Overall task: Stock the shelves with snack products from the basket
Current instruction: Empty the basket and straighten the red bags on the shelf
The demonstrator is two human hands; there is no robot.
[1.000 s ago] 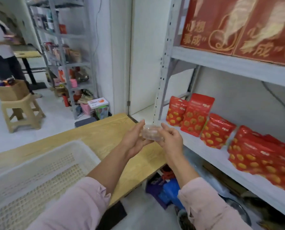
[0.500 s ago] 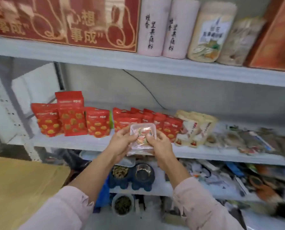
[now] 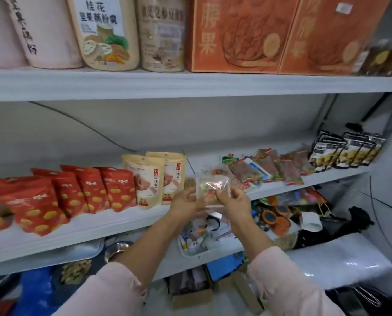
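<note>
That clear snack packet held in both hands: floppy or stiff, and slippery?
Probably floppy: the clear packet looks like thin film, with the left hand and right hand each holding a side. Likely light, since fingers alone pinch it. Its glossy sheen suggests it may be slippery.

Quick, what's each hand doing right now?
The left hand grips the clear snack packet by its left side.
The right hand grips the same packet by its right side.

We hold a clear snack packet (image 3: 212, 190) between our left hand (image 3: 185, 201) and right hand (image 3: 233, 201), just in front of the middle shelf (image 3: 122, 221), beside beige pouches (image 3: 154, 179) and red bags (image 3: 76, 192).
</note>
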